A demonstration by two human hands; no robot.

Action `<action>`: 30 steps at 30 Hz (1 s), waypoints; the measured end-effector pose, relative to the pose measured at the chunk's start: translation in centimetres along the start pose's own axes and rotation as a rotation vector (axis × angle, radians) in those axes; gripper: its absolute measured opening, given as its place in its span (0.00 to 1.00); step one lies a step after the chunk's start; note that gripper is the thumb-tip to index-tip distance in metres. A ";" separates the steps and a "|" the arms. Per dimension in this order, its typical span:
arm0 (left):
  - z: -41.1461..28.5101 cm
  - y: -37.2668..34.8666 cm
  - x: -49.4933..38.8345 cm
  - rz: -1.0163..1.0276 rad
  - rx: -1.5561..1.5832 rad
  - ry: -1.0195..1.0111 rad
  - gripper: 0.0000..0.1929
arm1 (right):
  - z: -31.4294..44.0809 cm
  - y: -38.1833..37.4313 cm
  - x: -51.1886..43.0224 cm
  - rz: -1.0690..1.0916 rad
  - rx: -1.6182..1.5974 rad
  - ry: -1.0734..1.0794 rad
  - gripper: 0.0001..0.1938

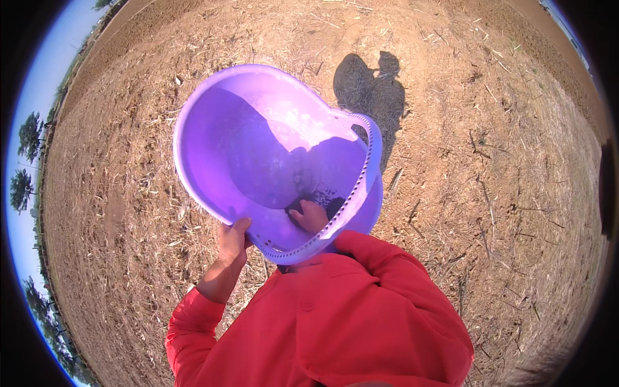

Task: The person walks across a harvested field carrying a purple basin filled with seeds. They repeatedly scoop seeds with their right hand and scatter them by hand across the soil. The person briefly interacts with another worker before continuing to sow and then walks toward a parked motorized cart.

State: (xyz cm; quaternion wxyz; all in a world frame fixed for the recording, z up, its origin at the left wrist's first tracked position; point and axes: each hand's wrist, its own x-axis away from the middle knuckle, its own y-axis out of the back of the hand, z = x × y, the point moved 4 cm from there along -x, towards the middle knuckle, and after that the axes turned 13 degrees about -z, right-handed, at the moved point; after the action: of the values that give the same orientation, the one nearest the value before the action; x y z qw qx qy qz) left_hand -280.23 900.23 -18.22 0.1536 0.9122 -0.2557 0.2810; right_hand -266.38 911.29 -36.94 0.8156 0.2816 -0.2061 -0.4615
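Observation:
A purple plastic tub (251,155) is tilted in front of my body, its open mouth facing up towards me. My left hand (234,241) grips the tub's rim on the left side, thumb over the edge. A curved purple band (371,150) edged with small holes arches across the near right part of the tub. Below that band, my right hand (312,216) reaches inside, down among dark loose granules (333,205) at the bottom. The fingertips are partly hidden in the dark material, so whether they hold any cannot be told.
Dry, bare soil (449,145) strewn with straw and broken stalks surrounds me. My shadow (372,87) falls on the ground beyond the tub. Trees (30,138) stand along the field's far edge at the left.

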 end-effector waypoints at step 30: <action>-1.5 -16.7 -11.4 -0.660 0.620 0.309 0.17 | -38.0 49.1 -42.7 -0.885 -1.062 -0.771 0.30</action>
State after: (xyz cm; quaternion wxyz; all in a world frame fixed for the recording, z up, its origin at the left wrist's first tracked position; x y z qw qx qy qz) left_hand -279.76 918.91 -26.09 -0.0084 0.8951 0.1692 0.4125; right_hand -233.37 978.98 -37.03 0.4527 -0.2695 -0.0952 -0.8446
